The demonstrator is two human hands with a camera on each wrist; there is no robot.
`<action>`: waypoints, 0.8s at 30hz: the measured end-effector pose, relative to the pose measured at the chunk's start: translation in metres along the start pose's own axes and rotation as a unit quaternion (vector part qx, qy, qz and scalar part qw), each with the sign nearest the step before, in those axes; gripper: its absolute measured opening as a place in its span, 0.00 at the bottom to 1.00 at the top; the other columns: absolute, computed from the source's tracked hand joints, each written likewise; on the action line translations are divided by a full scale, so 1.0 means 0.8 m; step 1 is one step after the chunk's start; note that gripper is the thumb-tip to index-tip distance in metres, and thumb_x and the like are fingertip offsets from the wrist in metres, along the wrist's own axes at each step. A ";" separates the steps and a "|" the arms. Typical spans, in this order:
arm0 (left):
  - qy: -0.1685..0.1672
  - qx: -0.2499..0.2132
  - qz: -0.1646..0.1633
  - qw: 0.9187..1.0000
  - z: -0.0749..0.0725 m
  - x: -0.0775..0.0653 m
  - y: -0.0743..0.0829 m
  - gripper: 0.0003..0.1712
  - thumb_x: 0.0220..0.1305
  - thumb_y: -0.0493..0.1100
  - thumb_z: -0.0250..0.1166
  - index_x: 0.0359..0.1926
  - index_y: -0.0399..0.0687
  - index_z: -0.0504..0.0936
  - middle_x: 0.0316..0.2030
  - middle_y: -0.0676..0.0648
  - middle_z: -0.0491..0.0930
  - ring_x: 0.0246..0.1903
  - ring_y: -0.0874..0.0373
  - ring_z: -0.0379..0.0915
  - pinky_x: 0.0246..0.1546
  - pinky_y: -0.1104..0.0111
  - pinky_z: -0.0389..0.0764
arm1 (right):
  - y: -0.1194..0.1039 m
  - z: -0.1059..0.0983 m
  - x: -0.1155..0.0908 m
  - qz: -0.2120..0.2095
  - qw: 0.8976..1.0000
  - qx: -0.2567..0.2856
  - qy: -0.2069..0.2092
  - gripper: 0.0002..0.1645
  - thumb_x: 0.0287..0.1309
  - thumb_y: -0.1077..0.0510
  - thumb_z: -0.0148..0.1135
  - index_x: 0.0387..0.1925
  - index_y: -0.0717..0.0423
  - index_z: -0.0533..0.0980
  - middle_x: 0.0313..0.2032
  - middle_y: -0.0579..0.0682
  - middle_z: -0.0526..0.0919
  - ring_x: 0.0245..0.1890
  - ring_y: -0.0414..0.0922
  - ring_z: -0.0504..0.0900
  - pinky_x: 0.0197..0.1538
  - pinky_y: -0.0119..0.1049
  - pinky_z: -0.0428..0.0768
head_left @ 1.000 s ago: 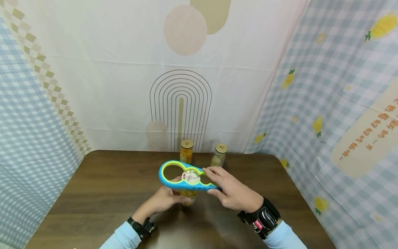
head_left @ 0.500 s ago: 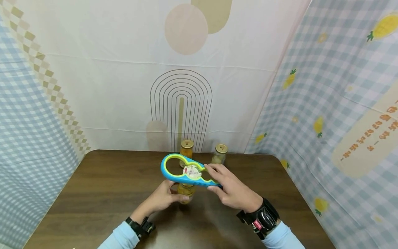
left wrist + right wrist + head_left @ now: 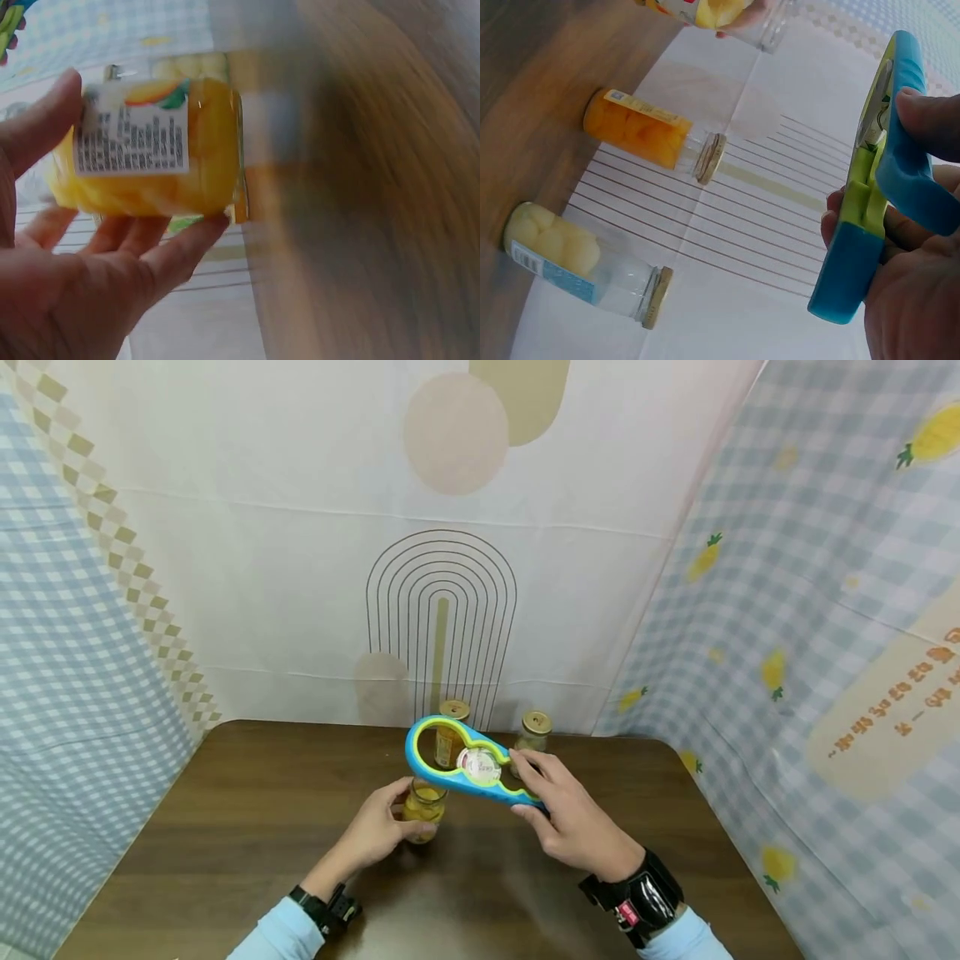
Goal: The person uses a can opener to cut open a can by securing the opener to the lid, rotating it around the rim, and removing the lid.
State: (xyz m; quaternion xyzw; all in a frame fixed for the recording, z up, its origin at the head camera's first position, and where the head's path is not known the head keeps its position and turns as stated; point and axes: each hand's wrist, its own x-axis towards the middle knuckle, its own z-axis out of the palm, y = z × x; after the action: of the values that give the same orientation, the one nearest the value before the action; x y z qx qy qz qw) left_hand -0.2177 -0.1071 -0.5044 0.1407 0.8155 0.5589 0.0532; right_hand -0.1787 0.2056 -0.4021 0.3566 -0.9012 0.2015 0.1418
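My left hand [image 3: 372, 828] grips a glass jar of yellow fruit [image 3: 422, 807] around its side, thumb at the front. The jar's mouth shows without a lid, and its printed label faces the left wrist camera. My right hand [image 3: 576, 820] grips a blue and green jar opener [image 3: 461, 783] by its handle end, up and to the right of the jar. A round lid [image 3: 478, 766] with a pale, printed top sits in the opener's middle opening. In the right wrist view the opener [image 3: 846, 274] is seen edge-on, thumb on one arm of it.
Two lidded jars stand near the back edge of the brown wooden table [image 3: 270, 802]: one of orange fruit [image 3: 641, 131], one of pale round fruit [image 3: 555, 240]. A patterned cloth [image 3: 300, 593] hangs right behind them, with checked cloths at both sides.
The opener has risen off the jar with the lid in it and shifted slightly right. My left hand has drawn the jar left, so its uncovered mouth shows.
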 end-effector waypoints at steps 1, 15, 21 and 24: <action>0.014 0.002 -0.007 1.000 -0.001 -0.001 -0.002 0.35 0.61 0.42 0.81 0.68 0.53 0.80 0.57 0.47 0.86 0.59 0.45 0.84 0.58 0.52 0.88 | 0.001 0.001 -0.001 0.003 1.000 0.002 0.001 0.48 0.75 0.55 0.66 0.86 0.51 0.52 0.77 0.58 0.69 0.75 0.55 0.71 0.69 0.55 0.80; 0.111 0.008 -0.071 0.991 -0.024 -0.005 -0.010 0.31 0.63 0.39 0.79 0.65 0.49 0.80 0.54 0.41 0.87 0.58 0.43 0.84 0.54 0.53 0.89 | 0.009 0.000 -0.011 0.010 1.000 -0.005 0.020 0.49 0.74 0.57 0.66 0.86 0.50 0.51 0.76 0.59 0.68 0.74 0.55 0.72 0.67 0.56 0.81; 0.117 0.013 -0.082 0.990 -0.029 -0.003 -0.013 0.31 0.64 0.40 0.78 0.66 0.48 0.79 0.55 0.41 0.86 0.57 0.44 0.84 0.52 0.53 0.89 | 0.007 0.001 -0.012 0.008 1.000 -0.008 0.022 0.47 0.73 0.58 0.67 0.85 0.54 0.55 0.76 0.59 0.68 0.73 0.55 0.72 0.66 0.56 0.81; 0.120 0.020 -0.089 0.989 -0.029 -0.003 -0.014 0.31 0.63 0.40 0.79 0.66 0.48 0.79 0.55 0.40 0.86 0.56 0.45 0.84 0.52 0.53 0.88 | 0.008 0.002 -0.012 0.009 1.000 -0.009 0.024 0.47 0.73 0.58 0.67 0.84 0.55 0.56 0.75 0.59 0.69 0.73 0.54 0.73 0.65 0.55 0.81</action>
State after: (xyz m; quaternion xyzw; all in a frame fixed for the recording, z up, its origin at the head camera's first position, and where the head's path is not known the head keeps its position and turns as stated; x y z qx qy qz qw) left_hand -0.2232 -0.1325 -0.5066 0.0002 0.8362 0.5485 0.0019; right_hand -0.1763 0.2146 -0.4091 0.3422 -0.9026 0.2030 0.1644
